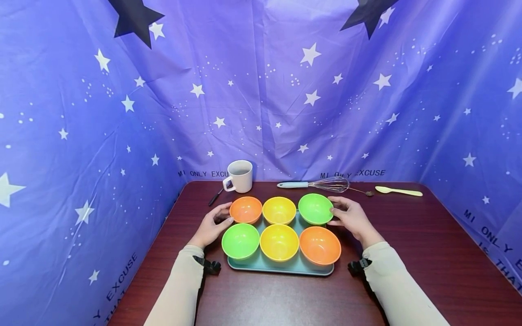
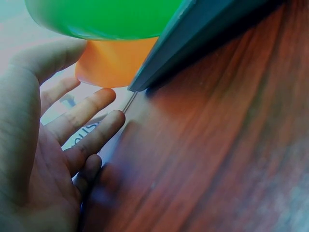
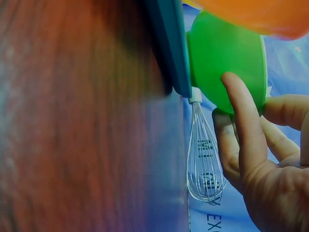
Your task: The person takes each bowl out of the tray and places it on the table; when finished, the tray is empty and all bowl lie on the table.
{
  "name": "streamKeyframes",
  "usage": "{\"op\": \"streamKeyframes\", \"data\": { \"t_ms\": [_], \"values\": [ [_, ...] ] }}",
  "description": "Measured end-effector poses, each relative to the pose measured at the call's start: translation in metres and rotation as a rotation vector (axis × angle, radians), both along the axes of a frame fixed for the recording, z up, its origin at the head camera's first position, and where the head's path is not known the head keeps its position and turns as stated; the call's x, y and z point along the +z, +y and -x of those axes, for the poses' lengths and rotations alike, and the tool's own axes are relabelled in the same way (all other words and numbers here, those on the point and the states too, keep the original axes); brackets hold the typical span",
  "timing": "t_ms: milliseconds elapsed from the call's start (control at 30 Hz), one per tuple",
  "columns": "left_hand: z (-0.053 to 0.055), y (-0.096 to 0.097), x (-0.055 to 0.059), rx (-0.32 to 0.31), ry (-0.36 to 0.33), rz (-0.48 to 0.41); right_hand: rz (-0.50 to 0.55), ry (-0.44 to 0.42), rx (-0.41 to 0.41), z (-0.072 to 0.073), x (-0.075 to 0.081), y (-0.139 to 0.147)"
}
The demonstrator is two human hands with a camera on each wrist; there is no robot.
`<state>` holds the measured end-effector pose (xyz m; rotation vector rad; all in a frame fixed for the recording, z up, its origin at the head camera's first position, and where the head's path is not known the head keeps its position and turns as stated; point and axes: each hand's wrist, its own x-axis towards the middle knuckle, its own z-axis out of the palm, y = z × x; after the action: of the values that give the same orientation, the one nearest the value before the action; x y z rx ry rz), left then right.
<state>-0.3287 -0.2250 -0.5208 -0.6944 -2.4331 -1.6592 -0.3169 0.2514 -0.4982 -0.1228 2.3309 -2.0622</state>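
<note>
A dark wooden table [image 1: 408, 253] stands inside a tent of blue star-printed cloth [image 1: 285, 90], which closes it in on three sides and hangs down to the tabletop edges. Between my hands sits a teal tray [image 1: 281, 267] carrying six bowls in two rows. My left hand [image 1: 212, 226] lies with its fingers relaxed and spread against the far orange bowl [image 1: 245, 209], thumb near its rim, just off the tray's left edge; the near green bowl [image 1: 240, 241] is right beside my wrist. My right hand [image 1: 352, 218] rests its fingertips on the side of the far green bowl [image 1: 316, 208], fingers gently bent around its curve, with the near orange bowl [image 1: 320, 245] just inward of my palm. Beyond my left hand stand a white mug [image 1: 239, 176] and a dark pen-like item [image 1: 215, 197]; beyond my right lie a whisk [image 1: 318, 184] and a pale spoon [image 1: 398, 191], all near the back cloth. Bare tabletop stretches outward of my right hand and toward me in front of the tray; to the left, the cloth wall stands close.
</note>
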Motion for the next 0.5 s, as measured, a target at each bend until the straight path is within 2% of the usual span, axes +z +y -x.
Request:
{"op": "streamKeyframes", "data": {
  "t_ms": [133, 500],
  "values": [
    [-0.008, 0.001, 0.01, -0.01, 0.005, -0.011, 0.02, 0.024, -0.005, -0.001, 0.004, 0.001],
    [-0.009, 0.001, 0.009, -0.001, 0.012, 0.003, 0.018, 0.064, -0.024, -0.006, 0.019, 0.007]
  ]
}}
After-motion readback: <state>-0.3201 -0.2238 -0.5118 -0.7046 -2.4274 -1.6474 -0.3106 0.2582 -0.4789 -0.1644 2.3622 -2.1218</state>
